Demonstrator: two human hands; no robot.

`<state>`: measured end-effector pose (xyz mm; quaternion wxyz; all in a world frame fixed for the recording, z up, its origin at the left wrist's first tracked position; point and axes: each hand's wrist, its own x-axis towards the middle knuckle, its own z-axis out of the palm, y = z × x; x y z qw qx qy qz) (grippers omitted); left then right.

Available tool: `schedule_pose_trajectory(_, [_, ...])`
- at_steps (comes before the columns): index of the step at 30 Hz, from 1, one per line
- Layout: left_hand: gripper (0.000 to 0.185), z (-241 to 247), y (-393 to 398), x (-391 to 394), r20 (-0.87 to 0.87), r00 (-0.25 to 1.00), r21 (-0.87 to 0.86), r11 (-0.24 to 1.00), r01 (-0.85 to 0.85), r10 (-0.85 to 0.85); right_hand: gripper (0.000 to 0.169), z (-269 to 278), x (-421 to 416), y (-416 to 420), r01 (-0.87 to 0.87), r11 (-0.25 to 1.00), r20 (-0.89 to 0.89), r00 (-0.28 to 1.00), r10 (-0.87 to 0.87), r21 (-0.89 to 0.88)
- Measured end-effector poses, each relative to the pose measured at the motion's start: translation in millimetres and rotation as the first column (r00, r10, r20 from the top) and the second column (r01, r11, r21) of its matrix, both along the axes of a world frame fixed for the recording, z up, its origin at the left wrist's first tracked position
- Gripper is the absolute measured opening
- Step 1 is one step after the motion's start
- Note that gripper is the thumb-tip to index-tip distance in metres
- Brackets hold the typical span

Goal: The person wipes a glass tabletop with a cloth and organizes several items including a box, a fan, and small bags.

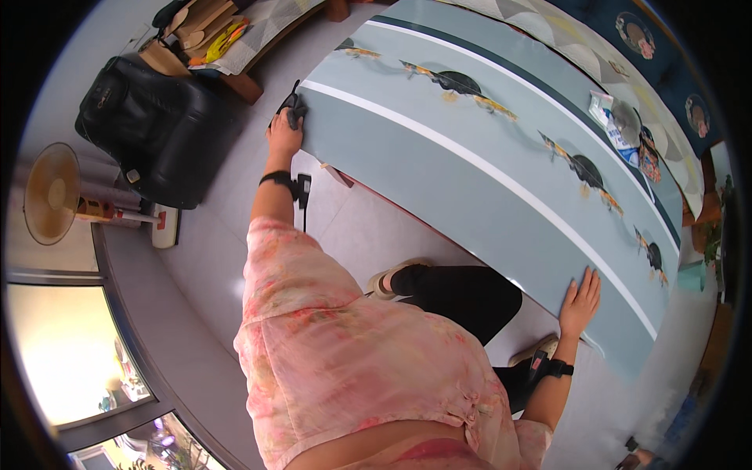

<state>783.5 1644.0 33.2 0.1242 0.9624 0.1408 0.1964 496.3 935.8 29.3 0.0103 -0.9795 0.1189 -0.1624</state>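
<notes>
A long table with a grey-blue cover [399, 176] stretches before me. The cover has white stripes, a dark band and printed black and orange motifs. At the table's left end, my left hand [286, 134] is closed around a crumpled black cloth-like item [295, 113], pressed near the corner. Part of that item hides behind my fingers. My right hand [580, 301] lies palm down on the cover close to the near edge, fingers slightly spread and holding nothing. Both wrists wear black straps with small devices.
Across the table lie a plastic packet [617, 132], a grey fluffy thing [626, 122] and a patterned pouch [649, 155]. A black padded chair [161, 135] and a fan [53, 194] stand left. Another person's hand [643, 456] shows bottom right. A patterned-covered sofa [564, 32] lines the far side.
</notes>
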Motion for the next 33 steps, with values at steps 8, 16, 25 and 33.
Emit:
schedule_pose_trajectory(8, [0.044, -18.7, -122.1, -96.7, 0.230, 0.856, 0.036, 0.883, 0.467, -0.462, 0.048, 6.3, -0.6, 2.7, 0.028, 1.000, 0.016, 0.999, -0.028, 0.011])
schedule_pose_trajectory(16, [0.048, 20.3, -359.1, -198.8, 0.082, 0.491, -0.055, 0.488, 0.871, -0.867, 0.049, -1.2, -0.5, 7.9, 0.031, 0.999, 0.029, 0.999, -0.031, -0.010])
schedule_pose_trajectory(25, [0.056, 32.0, -556.5, -227.7, 0.199, -0.051, -0.016, -0.056, 0.998, -0.979, 0.052, 10.1, -43.5, -19.7, -0.023, 0.789, 0.281, 0.940, -0.191, 0.614])
schedule_pose_trajectory(33, [0.044, 14.3, -573.1, -175.0, 0.036, 0.116, -0.013, 0.116, 0.993, -0.993, 0.033, 131.6, -154.3, 44.4, -0.311, 0.541, 0.527, 0.793, -0.306, 0.782])
